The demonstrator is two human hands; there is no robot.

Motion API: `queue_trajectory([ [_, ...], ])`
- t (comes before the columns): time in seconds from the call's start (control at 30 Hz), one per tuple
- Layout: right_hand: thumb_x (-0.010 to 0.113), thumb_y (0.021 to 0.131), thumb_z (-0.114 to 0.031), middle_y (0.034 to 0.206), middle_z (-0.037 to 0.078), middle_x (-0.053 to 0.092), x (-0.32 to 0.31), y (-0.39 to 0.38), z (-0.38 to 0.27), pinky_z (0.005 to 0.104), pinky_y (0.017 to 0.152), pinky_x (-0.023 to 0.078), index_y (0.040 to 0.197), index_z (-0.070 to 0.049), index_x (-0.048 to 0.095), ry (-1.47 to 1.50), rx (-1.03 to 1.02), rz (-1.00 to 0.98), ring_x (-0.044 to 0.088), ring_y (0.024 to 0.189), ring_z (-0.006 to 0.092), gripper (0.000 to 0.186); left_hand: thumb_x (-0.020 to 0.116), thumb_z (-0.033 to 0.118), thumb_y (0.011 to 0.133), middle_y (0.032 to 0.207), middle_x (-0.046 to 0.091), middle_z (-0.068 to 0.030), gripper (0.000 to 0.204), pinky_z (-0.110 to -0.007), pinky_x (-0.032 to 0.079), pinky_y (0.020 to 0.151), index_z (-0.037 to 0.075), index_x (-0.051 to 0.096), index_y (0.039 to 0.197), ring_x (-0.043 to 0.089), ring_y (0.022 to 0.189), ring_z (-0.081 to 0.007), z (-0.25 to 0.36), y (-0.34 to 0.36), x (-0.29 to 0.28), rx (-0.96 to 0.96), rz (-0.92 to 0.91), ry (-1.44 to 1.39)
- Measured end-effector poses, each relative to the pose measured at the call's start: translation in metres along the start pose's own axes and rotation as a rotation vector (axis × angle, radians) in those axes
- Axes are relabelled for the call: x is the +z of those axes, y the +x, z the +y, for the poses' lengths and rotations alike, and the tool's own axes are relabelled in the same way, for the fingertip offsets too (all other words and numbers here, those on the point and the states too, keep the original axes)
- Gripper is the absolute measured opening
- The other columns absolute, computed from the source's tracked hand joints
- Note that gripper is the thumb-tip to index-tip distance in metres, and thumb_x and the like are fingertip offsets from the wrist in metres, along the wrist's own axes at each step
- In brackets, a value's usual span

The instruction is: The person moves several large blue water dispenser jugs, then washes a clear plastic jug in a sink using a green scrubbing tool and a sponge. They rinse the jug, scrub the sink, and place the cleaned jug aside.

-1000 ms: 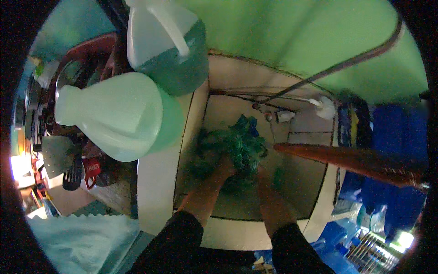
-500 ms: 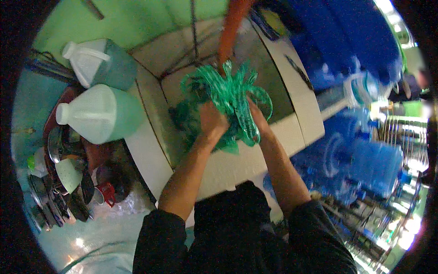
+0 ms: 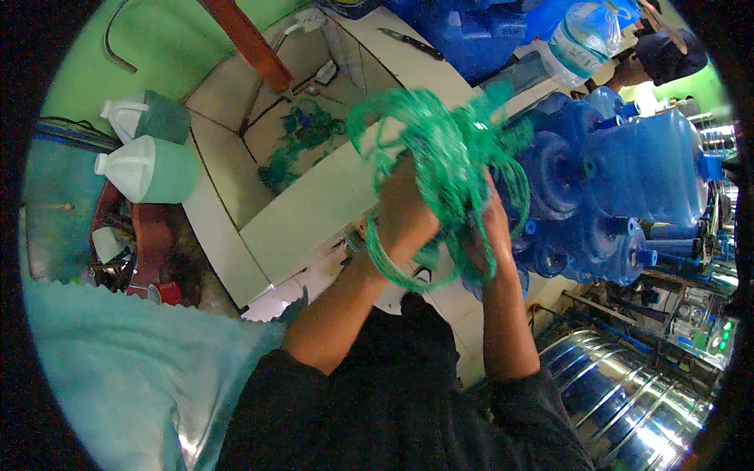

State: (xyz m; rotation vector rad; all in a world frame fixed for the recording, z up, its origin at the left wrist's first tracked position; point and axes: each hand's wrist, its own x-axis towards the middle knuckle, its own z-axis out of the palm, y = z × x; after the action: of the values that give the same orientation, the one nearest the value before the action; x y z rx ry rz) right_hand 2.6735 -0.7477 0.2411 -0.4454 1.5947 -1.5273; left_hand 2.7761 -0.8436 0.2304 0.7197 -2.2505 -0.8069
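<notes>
A loose, tangled bundle of green plastic strips [image 3: 448, 149] is held up between both of my hands, in front of a tiled basin [image 3: 322, 188]. My left hand [image 3: 408, 206] closes on the bundle from its left side, with some looped strips hanging around the wrist. On the other side my right hand [image 3: 492, 224] grips it, its fingers partly covered by strips. Motion blurs the upper strands. More dark green scraps [image 3: 310, 129] lie on the basin's floor.
Two translucent jugs of green liquid, a nearer jug [image 3: 169, 171] and a farther jug [image 3: 162, 118], stand left of the basin. A knife [image 3: 412, 43] lies on its right ledge. Blue water bottles [image 3: 652, 169] are stacked right. A shiny steel tank [image 3: 628, 392] stands lower right.
Both hands have lifted the bundle up out of the basin and carried it to the right. The view has turned rightward, and the scraps on the basin floor now show.
</notes>
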Motion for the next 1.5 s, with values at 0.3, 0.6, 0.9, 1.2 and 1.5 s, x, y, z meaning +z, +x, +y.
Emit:
queue_trajectory([
  [0.3, 0.045, 0.102, -0.036, 0.141, 0.011, 0.050, -0.092, -0.037, 0.232, 0.0384, 0.106, 0.040, 0.143, -0.005, 0.044, 0.596, 0.234, 0.124, 0.049, 0.127, 0.0252, 0.052, 0.066, 0.021, 0.084, 0.117, 0.063, -0.0197, 0.034, -0.047, 0.053, 0.080, 0.005, 0.063, 0.115, 0.062, 0.102, -0.0396, -0.051, -0.119, 0.140, -0.093, -0.212, -0.107],
  [0.6, 0.037, 0.105, -0.039, 0.141, 0.015, 0.049, -0.020, 0.078, 0.561, 0.0409, 0.112, 0.033, 0.141, -0.004, 0.047, 0.176, 0.469, 0.076, 0.046, 0.130, 0.0294, 0.051, 0.071, 0.022, 0.079, 0.125, 0.061, -0.0217, 0.055, -0.048, 0.048, 0.094, 0.004, 0.056, 0.128, 0.059, 0.109, -0.0426, -0.327, -0.253, 0.240, -0.392, -0.745, 0.359],
  [0.9, 0.044, 0.100, -0.046, 0.157, 0.026, 0.027, 0.021, 0.158, 0.658, 0.0461, 0.117, 0.026, 0.151, -0.005, 0.032, -0.115, 0.628, 0.155, 0.026, 0.144, 0.0434, 0.067, 0.061, 0.043, 0.084, 0.135, 0.052, -0.0228, 0.066, -0.049, 0.041, 0.104, 0.004, 0.050, 0.136, 0.052, 0.122, -0.0421, -0.548, -0.370, 0.324, -0.673, -0.779, 0.512],
  [1.2, 0.060, 0.088, -0.019, 0.119, 0.021, 0.057, 0.018, 0.105, 0.601, 0.0475, 0.095, 0.044, 0.114, -0.002, 0.060, -0.497, -0.044, 0.403, 0.056, 0.109, 0.0405, 0.031, 0.048, 0.064, 0.090, 0.147, 0.043, -0.0250, 0.083, -0.048, 0.033, 0.112, 0.001, 0.043, 0.143, 0.044, 0.133, -0.0427, -0.570, -0.380, 0.318, -1.177, -0.820, 0.501],
  [1.5, 0.061, 0.088, -0.021, 0.120, 0.022, 0.060, -0.009, 0.040, 0.615, 0.0442, 0.098, 0.046, 0.114, -0.001, 0.062, -0.421, 0.520, -0.477, 0.057, 0.115, 0.0380, 0.033, 0.059, 0.045, 0.092, 0.135, 0.053, -0.0272, 0.068, -0.048, 0.041, 0.106, -0.001, 0.046, 0.140, 0.051, 0.124, -0.0442, -0.429, -0.293, 0.304, -0.563, -0.951, 0.413],
])
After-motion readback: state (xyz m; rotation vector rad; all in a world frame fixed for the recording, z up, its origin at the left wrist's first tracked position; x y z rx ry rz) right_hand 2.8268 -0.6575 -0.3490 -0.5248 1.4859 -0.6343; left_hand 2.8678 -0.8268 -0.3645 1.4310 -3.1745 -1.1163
